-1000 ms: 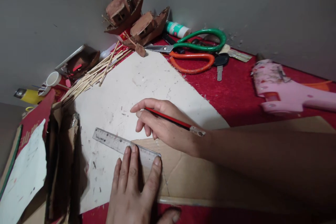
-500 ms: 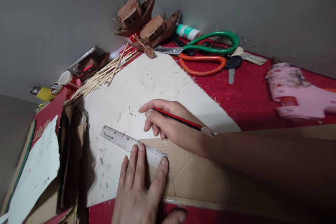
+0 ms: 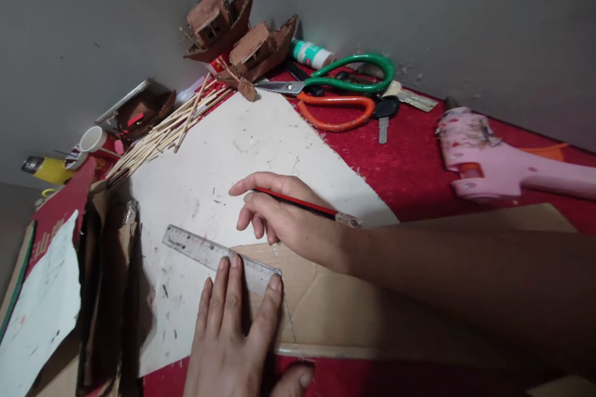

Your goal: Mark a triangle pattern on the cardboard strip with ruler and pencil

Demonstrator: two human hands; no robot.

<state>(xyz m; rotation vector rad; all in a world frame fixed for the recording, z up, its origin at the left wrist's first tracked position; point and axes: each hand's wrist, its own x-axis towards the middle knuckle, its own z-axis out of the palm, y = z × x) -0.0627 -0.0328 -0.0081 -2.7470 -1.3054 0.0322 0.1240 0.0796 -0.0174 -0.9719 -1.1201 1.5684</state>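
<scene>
A clear plastic ruler (image 3: pixel 200 247) lies slantwise across a white sheet (image 3: pixel 186 192) and the left end of a brown cardboard piece (image 3: pixel 335 310). My left hand (image 3: pixel 233 329) rests on the ruler with its fingers spread, fingertips pressing its lower edge and right end. Above the cardboard, my right hand (image 3: pixel 288 211) holds a red and black pencil (image 3: pixel 298 200) between thumb and index finger, the other fingers loosely curled. A thin drawn line runs down the cardboard just right of the ruler.
Large scissors (image 3: pixel 338 108) with green and orange handles lie behind the hands. Wooden sticks (image 3: pixel 172 127) and brown cardboard boats (image 3: pixel 254 49) stand at the back. A pink glue gun (image 3: pixel 493 164) is at right, folded cardboard (image 3: pixel 105 285) at left, grey walls behind.
The whole view has shifted, so things appear a little further left. Both hands keep the same pose, the left on the ruler and the right around the pencil.
</scene>
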